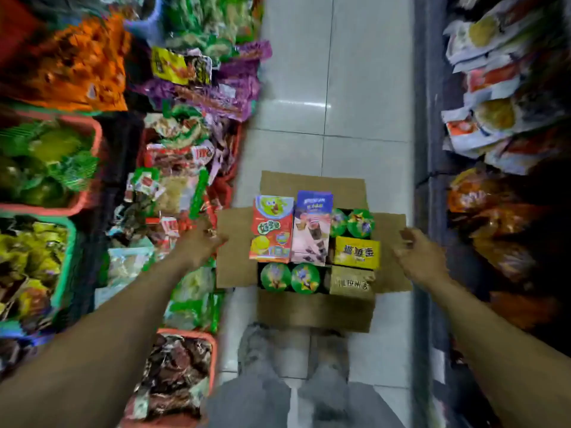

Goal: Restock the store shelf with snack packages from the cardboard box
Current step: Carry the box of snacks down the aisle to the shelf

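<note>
Restocking looks barely begun. The cardboard box (pixel 315 310) sits open on the floor (pixel 355 88), all four flaps spread, and it looks packed full. A red package (pixel 272 230) and a purple-and-white package (pixel 310 233) stand upright side by side. Green-lidded cups (pixel 275 278) fill the near-left and far-right corners, and a yellow carton (pixel 357 251) lies just beyond a tan carton (pixel 352 281). No gap shows among them, so nearly all the stock is judged still to go out.

The left hand (pixel 200 242) reaches to the edge of the box's left flap, beside the left shelf (pixel 122 156). It is too blurred to tell whether its fingers grasp anything. The right hand (pixel 417 257) hovers over the right flap with its fingers loosely curled and nothing visible in them.

The floor is pale glossy tile in a narrow aisle. The left shelf is crowded with bags, some in a pink basket (pixel 98 140) and a green basket (pixel 72 242). The right shelf (pixel 432 149) holds more bags in dim light. The person's grey trousers (pixel 262 396) show at the bottom.
</note>
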